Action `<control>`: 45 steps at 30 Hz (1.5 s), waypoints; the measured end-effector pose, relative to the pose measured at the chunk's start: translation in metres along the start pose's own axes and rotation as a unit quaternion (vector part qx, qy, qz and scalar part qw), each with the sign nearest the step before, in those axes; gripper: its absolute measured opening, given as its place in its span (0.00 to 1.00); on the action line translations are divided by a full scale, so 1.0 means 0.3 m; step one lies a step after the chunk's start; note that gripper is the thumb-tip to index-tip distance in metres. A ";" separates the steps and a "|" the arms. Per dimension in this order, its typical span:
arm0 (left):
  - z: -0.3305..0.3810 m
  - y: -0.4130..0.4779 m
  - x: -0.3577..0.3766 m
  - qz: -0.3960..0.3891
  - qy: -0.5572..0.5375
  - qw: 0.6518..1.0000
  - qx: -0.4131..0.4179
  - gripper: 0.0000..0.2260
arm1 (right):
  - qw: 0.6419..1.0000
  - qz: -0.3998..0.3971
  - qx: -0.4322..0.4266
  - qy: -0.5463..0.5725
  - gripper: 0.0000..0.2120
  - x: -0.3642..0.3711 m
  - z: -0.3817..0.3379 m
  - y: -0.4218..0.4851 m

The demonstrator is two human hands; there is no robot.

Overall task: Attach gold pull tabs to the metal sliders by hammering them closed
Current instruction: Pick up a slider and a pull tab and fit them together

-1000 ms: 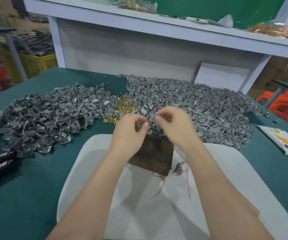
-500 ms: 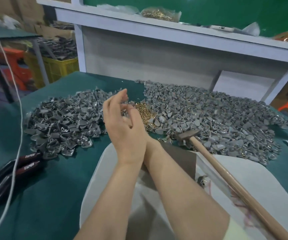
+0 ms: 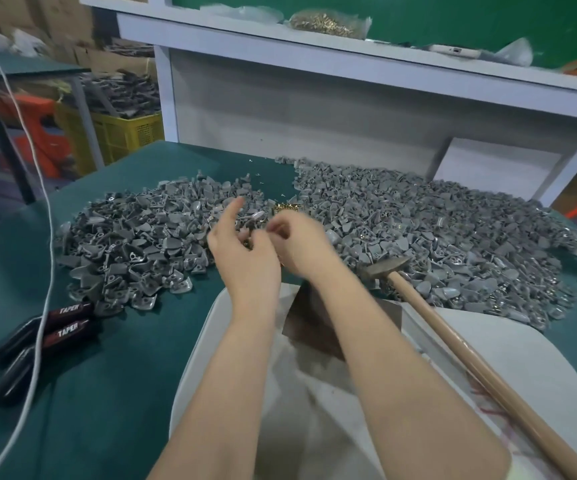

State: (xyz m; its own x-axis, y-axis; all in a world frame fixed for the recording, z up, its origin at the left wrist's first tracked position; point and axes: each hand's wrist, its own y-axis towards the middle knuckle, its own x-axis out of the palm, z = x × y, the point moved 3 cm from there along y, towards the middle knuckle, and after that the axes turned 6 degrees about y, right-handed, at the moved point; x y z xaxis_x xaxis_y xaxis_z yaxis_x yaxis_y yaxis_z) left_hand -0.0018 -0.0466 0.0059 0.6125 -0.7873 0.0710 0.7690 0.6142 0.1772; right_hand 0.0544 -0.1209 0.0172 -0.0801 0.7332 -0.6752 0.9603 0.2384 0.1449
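Note:
Two heaps of grey metal sliders lie on the green table, one on the left [image 3: 134, 237] and one on the right [image 3: 453, 230]. A small pile of gold pull tabs [image 3: 285, 206] sits between them. My left hand [image 3: 245, 251] hovers at the inner edge of the left heap, index finger raised and the other fingers loose. My right hand [image 3: 297, 240] is beside it over the gold tabs with fingers curled down; blur hides what they hold. The hammer [image 3: 382, 266] lies on the white pad with its head at the right heap. My right forearm partly covers a brown block [image 3: 315, 330].
A white pad [image 3: 540, 368] covers the table's near side. Two black-handled tools marked TAPER [image 3: 62, 323] lie at the left, with a white cable [image 3: 42, 306] across them. A white shelf [image 3: 349, 64] with bags of parts rises behind the heaps. A yellow crate [image 3: 124, 133] stands back left.
My left hand has dropped from a raised, open pose towards the heaps. My right hand has come out from behind it to the gold tabs. The hammer still lies on the pad.

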 end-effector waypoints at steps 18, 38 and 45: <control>-0.049 0.012 0.021 -0.024 -0.157 0.981 -0.107 0.08 | 0.970 -0.034 0.088 -0.226 0.09 0.016 0.117 0.043; -0.027 -0.002 0.043 -0.069 -0.150 0.981 -0.107 0.10 | 0.966 -0.068 0.076 -0.238 0.11 0.066 0.080 0.052; -0.029 -0.003 0.037 -0.063 -0.125 0.987 -0.078 0.09 | 0.983 0.046 0.068 -0.163 0.06 -0.010 0.071 0.051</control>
State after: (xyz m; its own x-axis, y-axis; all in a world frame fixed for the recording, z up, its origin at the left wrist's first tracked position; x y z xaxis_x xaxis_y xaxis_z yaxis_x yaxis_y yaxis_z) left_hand 0.0060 -0.0554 -0.0019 0.4610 -0.8345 0.3018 0.8669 0.4962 0.0476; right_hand 0.0749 -0.1330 0.0062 0.0777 0.5001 -0.8624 0.9882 0.0758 0.1330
